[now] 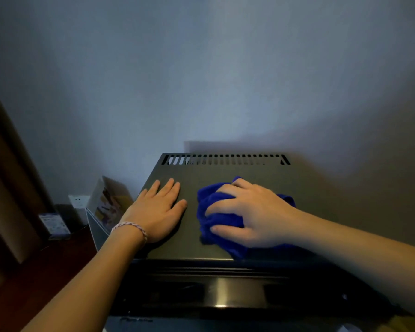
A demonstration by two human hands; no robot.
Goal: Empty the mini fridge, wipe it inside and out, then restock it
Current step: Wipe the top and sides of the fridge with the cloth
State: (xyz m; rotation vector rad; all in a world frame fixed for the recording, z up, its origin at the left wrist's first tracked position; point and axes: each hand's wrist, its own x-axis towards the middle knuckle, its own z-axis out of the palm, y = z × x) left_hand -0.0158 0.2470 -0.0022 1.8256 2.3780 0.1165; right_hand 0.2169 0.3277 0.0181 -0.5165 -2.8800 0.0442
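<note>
I look down on the dark grey top of the mini fridge (pixel 225 173), which has a row of vent slots along its back edge. My left hand (pixel 157 209) lies flat on the left part of the top, fingers spread, with a braided band on the wrist. My right hand (pixel 247 212) presses a bunched blue cloth (pixel 216 207) onto the top, right of centre. The fridge's glossy black front edge shows below the hands; its inside is hidden.
A plain wall stands close behind the fridge. At the left, a carton or box (pixel 110 202) leans beside the fridge, with a wall socket (pixel 78 201) and a small packet (pixel 54 225) further left. Dark wooden furniture fills the left edge.
</note>
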